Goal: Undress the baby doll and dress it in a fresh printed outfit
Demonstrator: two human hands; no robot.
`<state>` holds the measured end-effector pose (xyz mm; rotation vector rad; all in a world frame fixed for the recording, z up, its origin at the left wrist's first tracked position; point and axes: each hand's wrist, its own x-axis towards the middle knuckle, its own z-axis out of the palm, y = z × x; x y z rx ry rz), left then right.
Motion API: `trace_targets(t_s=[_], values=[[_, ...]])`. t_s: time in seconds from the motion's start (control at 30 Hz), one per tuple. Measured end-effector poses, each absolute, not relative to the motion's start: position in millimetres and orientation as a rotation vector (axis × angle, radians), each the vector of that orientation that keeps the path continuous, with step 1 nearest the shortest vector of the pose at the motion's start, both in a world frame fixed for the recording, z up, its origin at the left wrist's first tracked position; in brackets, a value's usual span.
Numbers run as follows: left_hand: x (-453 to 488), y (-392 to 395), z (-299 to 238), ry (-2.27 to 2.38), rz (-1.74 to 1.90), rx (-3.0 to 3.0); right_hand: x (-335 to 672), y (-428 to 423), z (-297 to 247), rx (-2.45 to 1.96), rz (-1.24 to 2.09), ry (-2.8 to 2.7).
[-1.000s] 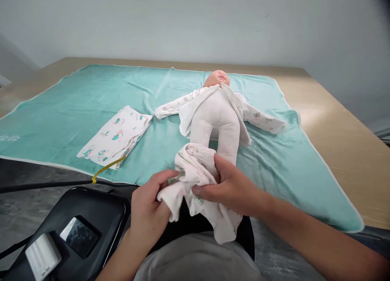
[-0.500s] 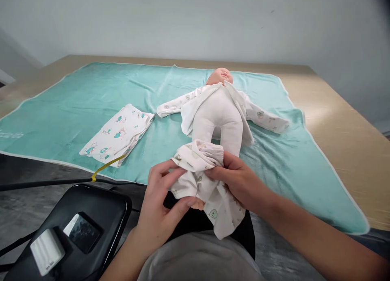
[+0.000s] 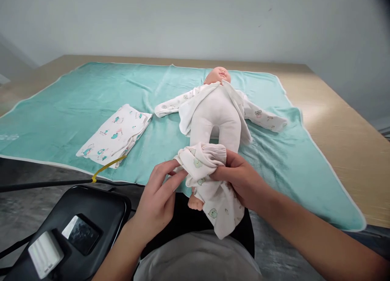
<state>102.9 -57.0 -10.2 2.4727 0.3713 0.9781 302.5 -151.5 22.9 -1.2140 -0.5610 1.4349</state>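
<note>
A baby doll (image 3: 215, 114) lies on its back, head away from me, in an open white printed jacket (image 3: 187, 112). Bunched around its lower legs are white printed baby pants (image 3: 199, 167). My left hand (image 3: 160, 191) pinches the left edge of the pants' gathered cloth. On the other side my right hand (image 3: 240, 177) grips the bunched cuff and cloth between thumb and fingers. One bare doll foot (image 3: 195, 202) pokes out below the fabric; the other foot is hidden by the pants. The loose part of the pants hangs down toward my lap.
A teal blanket (image 3: 91, 94) covers much of the wooden table (image 3: 335, 106). Folded printed cloth (image 3: 114, 135) lies left of the doll. At lower left, a black stool (image 3: 112, 208) bears a white power bank (image 3: 45, 254) and a dark phone-like device (image 3: 81, 234). A cable with a yellow tie (image 3: 106, 167) runs past.
My left hand has shifted up, its thumb leaving the doll's foot for the cloth's edge. More of the bare foot shows, and the left pant leg is drawn higher.
</note>
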Motion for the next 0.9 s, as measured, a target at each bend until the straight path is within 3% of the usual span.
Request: trace_targets(t_s=[0.13,0.3,0.4,0.63,0.9], values=[[97,-60,-7,0.517,1.031,2.277,302,-151,23,-1.210,1.389,-0.497],[95,-75,-12,1.044,1.222,1.635,305,-150,26,-1.230,1.418,-0.377],[98,-83,-15,1.073,1.264,1.407,306,-148,28,-1.238,1.460,-0.327],[93,-81,-8,0.501,1.258,1.921,304,-144,32,-1.263,1.462,-0.317],[98,-66,-1,0.486,1.363,2.361,301,-146,31,-1.208,1.505,-0.757]])
